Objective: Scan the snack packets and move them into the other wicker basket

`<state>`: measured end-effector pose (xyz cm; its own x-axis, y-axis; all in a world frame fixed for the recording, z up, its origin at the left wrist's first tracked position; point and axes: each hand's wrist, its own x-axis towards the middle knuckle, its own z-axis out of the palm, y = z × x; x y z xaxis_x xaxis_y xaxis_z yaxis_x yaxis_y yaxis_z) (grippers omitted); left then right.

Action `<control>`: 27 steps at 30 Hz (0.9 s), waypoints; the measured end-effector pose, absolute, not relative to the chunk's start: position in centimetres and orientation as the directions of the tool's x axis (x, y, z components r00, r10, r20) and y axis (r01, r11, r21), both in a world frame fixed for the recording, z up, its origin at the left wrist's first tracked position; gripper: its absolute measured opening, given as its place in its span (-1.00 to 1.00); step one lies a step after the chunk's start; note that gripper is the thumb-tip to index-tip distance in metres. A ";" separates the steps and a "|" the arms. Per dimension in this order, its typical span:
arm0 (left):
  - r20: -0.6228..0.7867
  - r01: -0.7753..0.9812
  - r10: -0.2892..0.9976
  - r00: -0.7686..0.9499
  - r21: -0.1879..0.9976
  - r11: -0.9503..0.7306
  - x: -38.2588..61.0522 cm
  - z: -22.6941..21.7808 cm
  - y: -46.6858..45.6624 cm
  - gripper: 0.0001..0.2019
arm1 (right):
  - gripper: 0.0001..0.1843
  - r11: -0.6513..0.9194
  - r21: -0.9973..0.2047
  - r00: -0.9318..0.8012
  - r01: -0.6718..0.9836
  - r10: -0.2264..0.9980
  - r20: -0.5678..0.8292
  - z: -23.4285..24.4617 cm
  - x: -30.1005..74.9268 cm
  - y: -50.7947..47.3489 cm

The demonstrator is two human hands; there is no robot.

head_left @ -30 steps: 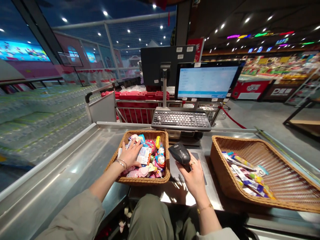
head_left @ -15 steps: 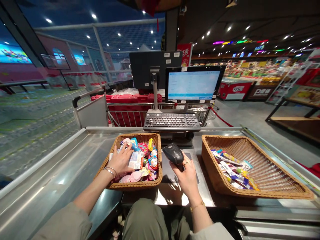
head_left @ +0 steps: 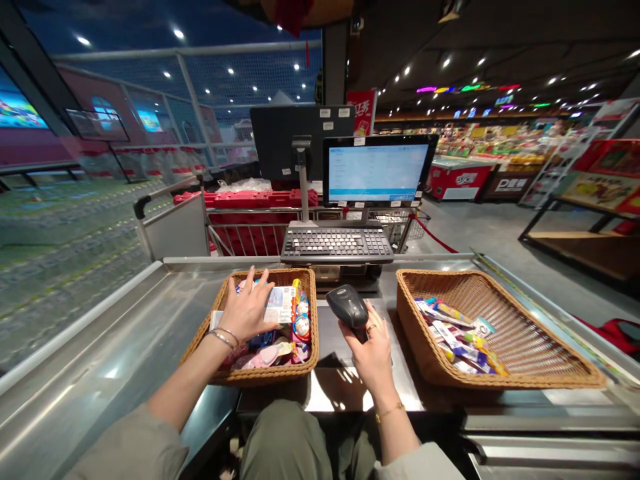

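Note:
My left hand (head_left: 247, 308) grips a flat white box with an orange edge and a printed code (head_left: 284, 305), its thumb and fingers on opposite sides. This box is just above the small packaged sweets and toys (head_left: 265, 358) in the left wicker basket (head_left: 313, 327), hiding part of them. In my right hand (head_left: 373, 350) is a black handheld barcode scanner (head_left: 346, 305), its head tilted up and toward the left basket. To the right of the scanner stands a second wicker basket (head_left: 545, 327), with several wrapped sweets and slim packets (head_left: 457, 337) at its left end.
Both baskets stand on a metal checkout counter (head_left: 185, 287). Behind them are a black keyboard (head_left: 337, 241) and a lit monitor (head_left: 377, 172), with a second screen (head_left: 280, 143) turned away. A metal cart (head_left: 240, 230) with red crates is beyond the counter.
My left hand has raised the white box slightly and moved it a little rightward over the basket's contents. The right hand still holds the scanner in nearly the same place. The whole view has shifted slightly.

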<state>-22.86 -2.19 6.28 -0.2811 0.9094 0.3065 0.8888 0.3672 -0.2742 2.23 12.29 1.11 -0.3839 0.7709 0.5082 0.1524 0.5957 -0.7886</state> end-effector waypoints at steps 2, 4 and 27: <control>0.326 0.898 0.907 -0.268 -0.256 0.357 -22.3 6.4 -1.6 -0.15 | -0.63 0.607 -0.777 -0.373 0.164 0.768 0.521 1.1 2.4 12.3; 0.335 0.906 0.905 -0.261 -0.239 0.349 -21.7 6.6 -1.1 -0.15 | -0.62 0.613 -0.769 -0.361 0.182 0.769 0.528 1.0 2.5 12.4; 0.340 0.908 0.912 -0.230 -0.262 0.327 -18.6 8.6 2.9 -0.18 | -0.70 0.804 -0.521 -0.420 0.286 0.594 0.686 -0.1 2.4 12.6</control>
<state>-18.62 2.87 8.62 -0.2301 0.9118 0.3400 0.9078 0.3270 -0.2625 2.40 12.63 -0.08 -0.4203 0.5940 0.6859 0.2855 0.8041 -0.5214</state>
